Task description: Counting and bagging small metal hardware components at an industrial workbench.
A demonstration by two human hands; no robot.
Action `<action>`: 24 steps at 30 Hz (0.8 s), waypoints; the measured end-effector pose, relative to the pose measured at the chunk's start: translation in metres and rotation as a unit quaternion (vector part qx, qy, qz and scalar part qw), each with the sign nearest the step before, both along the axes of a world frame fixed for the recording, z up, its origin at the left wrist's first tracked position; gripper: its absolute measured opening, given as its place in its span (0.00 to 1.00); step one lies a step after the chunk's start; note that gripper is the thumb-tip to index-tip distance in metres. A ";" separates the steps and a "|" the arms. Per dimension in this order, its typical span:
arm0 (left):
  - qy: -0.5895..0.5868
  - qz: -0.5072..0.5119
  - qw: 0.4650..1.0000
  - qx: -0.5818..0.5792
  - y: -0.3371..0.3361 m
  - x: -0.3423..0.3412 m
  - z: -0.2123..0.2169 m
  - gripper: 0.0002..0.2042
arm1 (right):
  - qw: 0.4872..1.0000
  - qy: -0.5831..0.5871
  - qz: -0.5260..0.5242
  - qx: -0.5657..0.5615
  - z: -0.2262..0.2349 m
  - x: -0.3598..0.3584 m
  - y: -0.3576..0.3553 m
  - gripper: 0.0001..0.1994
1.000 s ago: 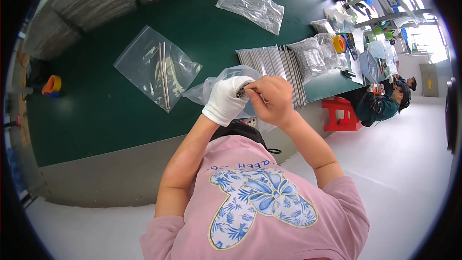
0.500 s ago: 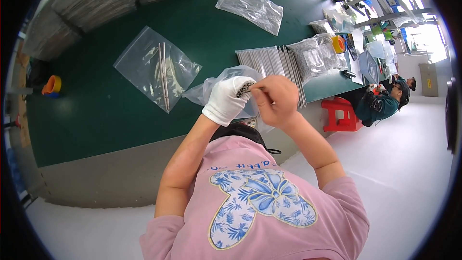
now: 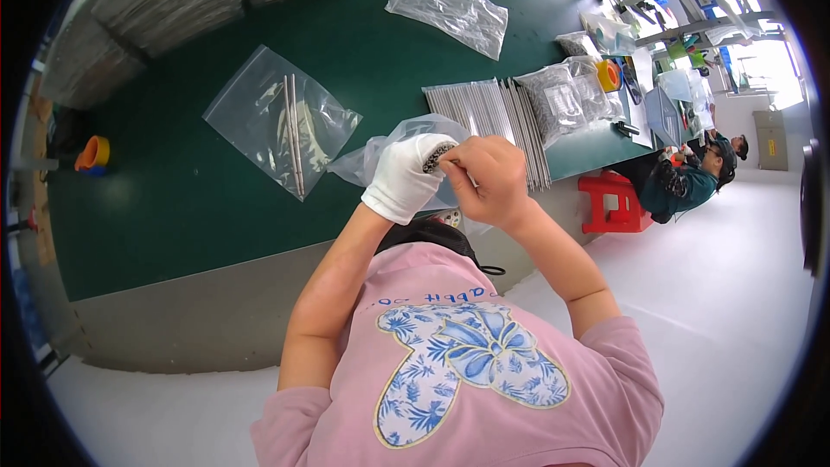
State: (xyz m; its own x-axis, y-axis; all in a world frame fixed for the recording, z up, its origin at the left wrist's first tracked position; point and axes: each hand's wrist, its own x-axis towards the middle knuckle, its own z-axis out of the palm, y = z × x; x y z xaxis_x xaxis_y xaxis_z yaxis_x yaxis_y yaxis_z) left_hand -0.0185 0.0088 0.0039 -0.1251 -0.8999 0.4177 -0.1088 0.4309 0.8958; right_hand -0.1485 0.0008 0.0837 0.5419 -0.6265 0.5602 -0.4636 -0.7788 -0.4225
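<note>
Gloved left hand (image 3: 405,175) pinches a small dark bundle (image 3: 438,156) over the tabletop's (image 3: 173,207) near edge; bare right hand (image 3: 491,178) closes on its tip; light, stiff, slippery-looking; hold mid-length.

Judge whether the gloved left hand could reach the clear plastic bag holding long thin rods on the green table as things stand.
Probably yes: the clear plastic bag with rods lies flat with bare green table between, but the gloved left hand already grips a small dark bundle.
</note>
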 end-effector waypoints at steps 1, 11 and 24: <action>0.010 -0.002 1.000 -0.003 0.000 0.000 0.000 0.10 | 0.999 0.016 0.010 -0.033 0.001 0.001 0.000 0.03; 0.006 -0.007 1.000 -0.001 0.000 -0.004 -0.002 0.09 | 0.999 0.009 0.008 -0.030 -0.003 -0.003 0.000 0.04; 0.021 -0.007 1.000 0.004 0.001 -0.003 0.001 0.08 | 0.998 -0.030 -0.019 0.050 -0.006 -0.002 0.010 0.02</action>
